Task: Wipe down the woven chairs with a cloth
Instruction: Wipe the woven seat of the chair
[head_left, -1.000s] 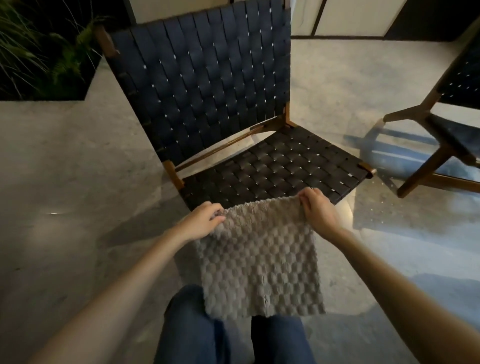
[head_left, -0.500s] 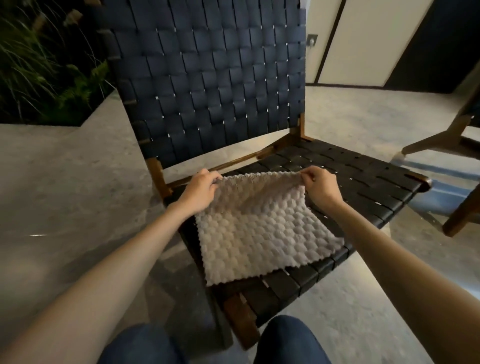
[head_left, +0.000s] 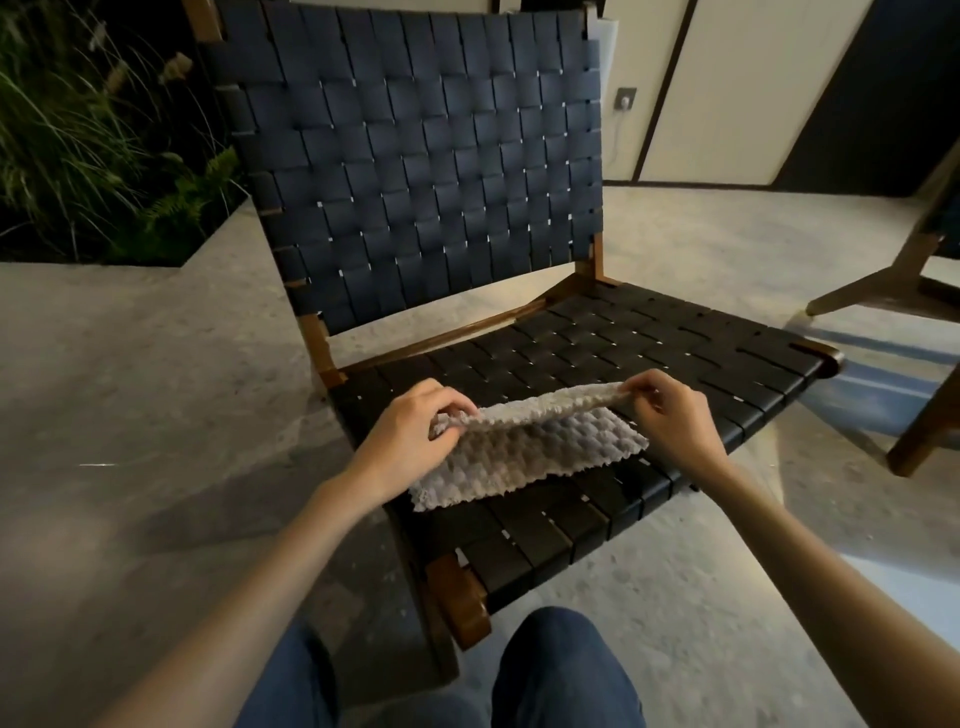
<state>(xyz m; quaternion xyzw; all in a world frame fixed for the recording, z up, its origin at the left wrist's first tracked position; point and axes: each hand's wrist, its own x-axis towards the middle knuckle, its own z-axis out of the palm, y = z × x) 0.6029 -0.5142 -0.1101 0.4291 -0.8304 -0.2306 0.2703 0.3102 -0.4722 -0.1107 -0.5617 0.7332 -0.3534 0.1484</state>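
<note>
A low chair with a dark woven seat (head_left: 649, 348), woven backrest (head_left: 426, 171) and brown wooden frame stands in front of me. A grey, bumpy-textured cloth (head_left: 524, 452) lies on the front part of the seat, its far edge folded back towards me. My left hand (head_left: 410, 436) pinches the left corner of that folded edge. My right hand (head_left: 670, 415) pinches the right corner, lifted slightly above the seat.
A second wooden chair's legs (head_left: 893, 291) show at the right edge. A planter with green plants (head_left: 88, 145) sits at the back left. My knees in blue trousers (head_left: 561, 670) are close to the chair's front. Pale stone floor surrounds the chair.
I came closer to the chair and laid the hanging cloth on the seat. Both hands have since drawn its far edge back towards me, folding it over.
</note>
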